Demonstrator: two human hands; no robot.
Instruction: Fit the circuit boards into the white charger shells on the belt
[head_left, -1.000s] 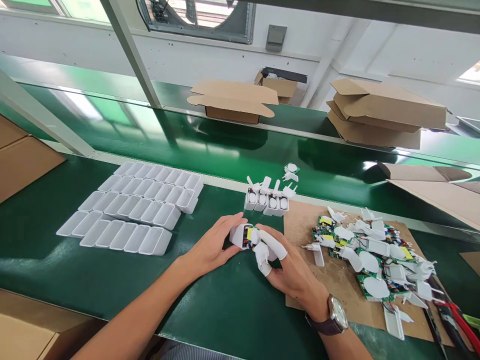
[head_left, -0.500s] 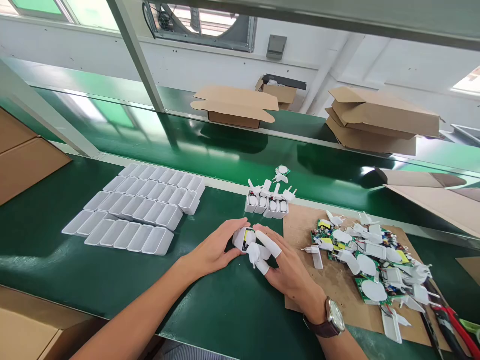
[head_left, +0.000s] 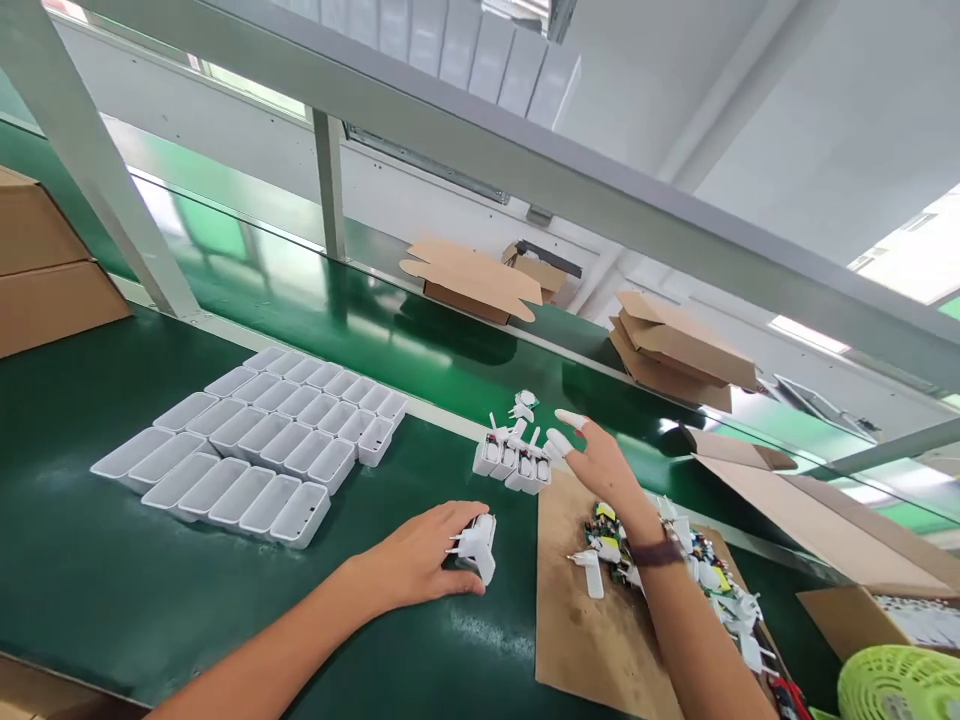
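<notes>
My left hand (head_left: 427, 555) is closed around a small white plastic case (head_left: 486, 528) on the green bench. A white plug piece (head_left: 474, 545) with pins lies over the case's open top. My right hand (head_left: 600, 460), with white finger covers on its fingertips, is raised with the fingers stretched out and holds nothing. Close to its fingertips stands a short row of white cases (head_left: 519, 472) filled with circuit parts, with plug pieces on top. Just behind that row, one more board with a plug piece (head_left: 525, 400) lies by itself.
Several rows of white cases without parts (head_left: 255, 440) stand on the left. Beneath my right forearm, a cardboard sheet (head_left: 570, 640) bears a pile of circuit boards and plug pieces (head_left: 709, 575). A green basket (head_left: 900, 685) is at bottom right; a metal beam (head_left: 480, 130) crosses overhead.
My right hand has let go of the plug piece and moved up and away towards the filled row. My left hand keeps the case. The camera view has tilted upward.
</notes>
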